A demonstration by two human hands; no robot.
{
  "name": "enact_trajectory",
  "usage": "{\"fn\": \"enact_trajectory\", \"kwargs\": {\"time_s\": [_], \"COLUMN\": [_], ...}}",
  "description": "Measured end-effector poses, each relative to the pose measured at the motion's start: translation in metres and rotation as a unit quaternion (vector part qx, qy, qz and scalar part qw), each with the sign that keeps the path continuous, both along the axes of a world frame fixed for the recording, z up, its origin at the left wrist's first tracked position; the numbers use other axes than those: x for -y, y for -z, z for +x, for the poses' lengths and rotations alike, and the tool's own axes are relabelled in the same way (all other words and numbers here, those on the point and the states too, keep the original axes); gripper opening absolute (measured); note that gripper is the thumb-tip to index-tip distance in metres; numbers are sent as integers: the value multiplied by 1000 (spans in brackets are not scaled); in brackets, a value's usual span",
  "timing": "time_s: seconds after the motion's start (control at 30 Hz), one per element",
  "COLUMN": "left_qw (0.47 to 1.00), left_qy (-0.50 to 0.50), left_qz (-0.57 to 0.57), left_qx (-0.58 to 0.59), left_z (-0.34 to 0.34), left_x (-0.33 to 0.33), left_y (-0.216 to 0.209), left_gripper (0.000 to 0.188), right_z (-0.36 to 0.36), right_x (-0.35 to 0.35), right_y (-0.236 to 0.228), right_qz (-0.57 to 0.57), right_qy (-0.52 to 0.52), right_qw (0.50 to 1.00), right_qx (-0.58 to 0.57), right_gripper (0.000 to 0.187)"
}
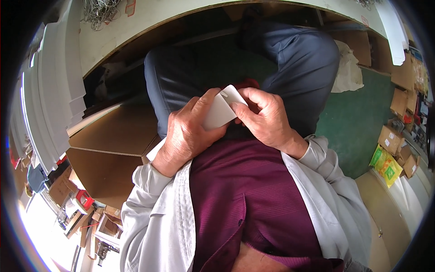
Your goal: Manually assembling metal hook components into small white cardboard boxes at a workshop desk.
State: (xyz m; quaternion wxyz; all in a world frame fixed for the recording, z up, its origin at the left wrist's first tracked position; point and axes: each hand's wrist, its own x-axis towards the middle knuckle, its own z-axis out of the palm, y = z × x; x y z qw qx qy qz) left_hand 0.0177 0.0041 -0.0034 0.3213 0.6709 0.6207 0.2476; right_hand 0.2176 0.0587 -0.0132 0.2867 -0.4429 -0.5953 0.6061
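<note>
Slanting forward-right lengthwise — white piece (217, 114)

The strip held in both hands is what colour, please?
The strip is plain white; it shows best in the head view.

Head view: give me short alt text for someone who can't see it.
The left hand and right hand together grip a white piece, with dark blue trousers beyond it. A cardboard box is at picture left, and a pale tabletop runs across the top.
</note>
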Motion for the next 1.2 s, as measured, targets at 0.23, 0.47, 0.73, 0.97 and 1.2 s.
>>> {"fn": "enact_trajectory", "kwargs": {"time_s": [0.23,0.47,0.73,0.97,1.2], "left_qw": [999,997,997,997,995], "left_qy": [-40,-47,-47,-48,-53], "left_qz": [8,55,52,61,66], "left_qx": [25,-14,-17,-28,-47], "left_z": [0,4,6,7,9], "left_x": [2,5,7,7,7], "left_y": [4,7,8,6,7], "left_gripper": [71,70,71,72,73], "right_z": [5,-6,-8,-8,-9], "right_x": [-2,-3,-4,-7,-6], "right_y": [-7,-5,-3,-10,-2], "right_qz": [11,7,-61,-118,-82], "right_qy": [-30,-6,33,37,43], "right_qw": [999,1000,998,991,995], "right_qx": [-4,-13,-7,-47,-42], "right_gripper": [25,21,14,13,15]}}
